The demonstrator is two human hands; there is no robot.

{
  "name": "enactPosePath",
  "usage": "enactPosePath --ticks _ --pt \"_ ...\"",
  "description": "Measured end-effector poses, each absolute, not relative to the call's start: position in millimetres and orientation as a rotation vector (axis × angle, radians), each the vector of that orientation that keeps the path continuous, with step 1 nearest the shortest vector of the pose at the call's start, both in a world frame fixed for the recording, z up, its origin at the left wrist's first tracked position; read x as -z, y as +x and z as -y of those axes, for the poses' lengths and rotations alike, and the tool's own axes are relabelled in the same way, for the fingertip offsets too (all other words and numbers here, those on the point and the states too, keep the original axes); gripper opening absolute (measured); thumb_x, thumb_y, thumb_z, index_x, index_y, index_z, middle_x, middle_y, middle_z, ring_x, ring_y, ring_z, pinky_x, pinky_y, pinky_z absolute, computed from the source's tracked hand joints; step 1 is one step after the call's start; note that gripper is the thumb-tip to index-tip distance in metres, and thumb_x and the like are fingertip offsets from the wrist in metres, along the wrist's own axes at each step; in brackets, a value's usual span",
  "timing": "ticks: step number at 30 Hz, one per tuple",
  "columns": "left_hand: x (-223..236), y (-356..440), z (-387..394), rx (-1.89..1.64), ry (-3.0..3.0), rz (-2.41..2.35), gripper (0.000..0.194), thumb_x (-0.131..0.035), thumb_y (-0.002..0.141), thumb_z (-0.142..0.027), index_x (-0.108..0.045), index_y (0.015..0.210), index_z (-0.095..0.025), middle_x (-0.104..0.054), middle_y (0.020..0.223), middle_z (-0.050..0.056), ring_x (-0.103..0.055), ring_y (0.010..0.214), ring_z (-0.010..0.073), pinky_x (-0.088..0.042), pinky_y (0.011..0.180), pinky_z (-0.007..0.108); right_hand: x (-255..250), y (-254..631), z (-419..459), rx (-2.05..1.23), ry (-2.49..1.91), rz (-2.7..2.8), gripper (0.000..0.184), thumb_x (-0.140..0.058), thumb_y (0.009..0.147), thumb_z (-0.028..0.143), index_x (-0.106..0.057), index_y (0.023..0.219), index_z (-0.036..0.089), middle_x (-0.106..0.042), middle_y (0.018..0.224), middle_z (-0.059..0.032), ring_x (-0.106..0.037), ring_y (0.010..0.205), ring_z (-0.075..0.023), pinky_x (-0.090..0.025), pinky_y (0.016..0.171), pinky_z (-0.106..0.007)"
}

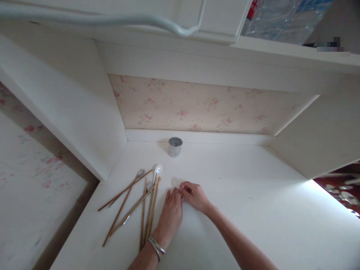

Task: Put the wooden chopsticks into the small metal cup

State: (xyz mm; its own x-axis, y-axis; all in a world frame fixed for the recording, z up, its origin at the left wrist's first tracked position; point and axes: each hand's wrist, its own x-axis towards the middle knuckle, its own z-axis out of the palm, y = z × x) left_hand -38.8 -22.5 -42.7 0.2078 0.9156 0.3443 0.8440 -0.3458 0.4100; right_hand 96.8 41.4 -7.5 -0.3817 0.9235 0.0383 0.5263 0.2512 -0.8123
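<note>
My left hand lies flat on the white desk, fingers stretched out, just right of a loose pile of wooden chopsticks. My right hand rests beside it with fingers curled, its fingertips touching the left hand's fingertips; nothing shows in either hand. Metal spoons and a white spoon lie among the chopsticks. A small perforated metal cup stands upright at the back of the desk, well beyond both hands.
White cabinet walls close in the desk left and right, with a floral back panel behind. A shelf overhangs above. Shiny items lie at the far right edge.
</note>
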Motion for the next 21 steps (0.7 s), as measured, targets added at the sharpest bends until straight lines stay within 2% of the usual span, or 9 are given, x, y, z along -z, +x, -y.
enactPosePath --ticks 4,9,12,14,17,21 --pt "39.2 -39.8 24.2 -0.860 2.297 -1.711 0.021 -0.032 0.096 -0.008 -0.050 0.104 -0.016 -0.064 0.117 0.013 -0.057 0.122 0.0244 -0.041 0.108 0.053 -6.9 78.9 -73.3 -0.964 -1.341 2.084 0.023 -0.056 0.089 0.028 -0.063 0.110 0.024 -0.072 0.081 0.0013 -0.065 0.067 -0.0135 -0.046 0.064 -0.023" --pt "39.6 -42.4 27.7 -0.856 2.371 -1.698 0.021 -0.033 0.097 -0.010 -0.046 0.112 -0.015 -0.062 0.117 0.014 -0.059 0.117 0.0257 -0.045 0.104 0.052 -27.7 60.6 -125.6 -0.838 -1.460 2.119 0.055 -0.058 0.088 0.030 -0.039 0.140 0.025 -0.073 0.103 -0.0024 -0.068 0.079 -0.0174 -0.048 0.074 -0.028" --pt "38.4 -43.2 29.6 -0.855 2.381 -1.687 0.020 -0.033 0.097 -0.012 -0.047 0.112 -0.016 -0.061 0.118 0.012 -0.059 0.116 0.0253 -0.043 0.106 0.052 -40.0 51.8 -152.0 -0.741 -1.531 2.121 0.069 -0.058 0.088 0.032 -0.026 0.148 0.023 -0.072 0.109 -0.0057 -0.068 0.092 -0.0231 -0.047 0.081 -0.032" --pt "37.0 -43.5 30.6 -0.866 2.351 -1.681 0.020 -0.033 0.098 -0.014 -0.047 0.111 -0.017 -0.061 0.119 0.012 -0.058 0.116 0.0245 -0.043 0.106 0.051 -45.4 47.3 -164.5 -0.694 -1.572 2.122 0.071 -0.059 0.088 0.032 -0.024 0.149 0.020 -0.072 0.108 -0.0079 -0.067 0.098 -0.0269 -0.047 0.083 -0.034" --pt "35.5 -43.8 31.3 -0.879 2.273 -1.676 0.020 -0.032 0.099 -0.017 -0.048 0.112 -0.017 -0.061 0.119 0.011 -0.059 0.116 0.0230 -0.042 0.108 0.050 -48.1 45.1 -175.4 -0.640 -1.619 2.116 0.063 -0.058 0.088 0.032 -0.036 0.145 0.019 -0.073 0.107 -0.0100 -0.067 0.100 -0.0296 -0.047 0.082 -0.035" --pt "36.7 -44.3 30.8 -0.896 2.232 -1.656 0.022 -0.031 0.099 -0.017 -0.048 0.114 -0.018 -0.062 0.117 0.010 -0.059 0.115 0.0214 -0.040 0.109 0.050 -45.3 52.0 -177.7 -0.572 -1.616 2.081 0.034 -0.052 0.092 0.029 -0.056 0.125 0.023 -0.072 0.110 -0.0070 -0.070 0.092 -0.0237 -0.048 0.079 -0.031"
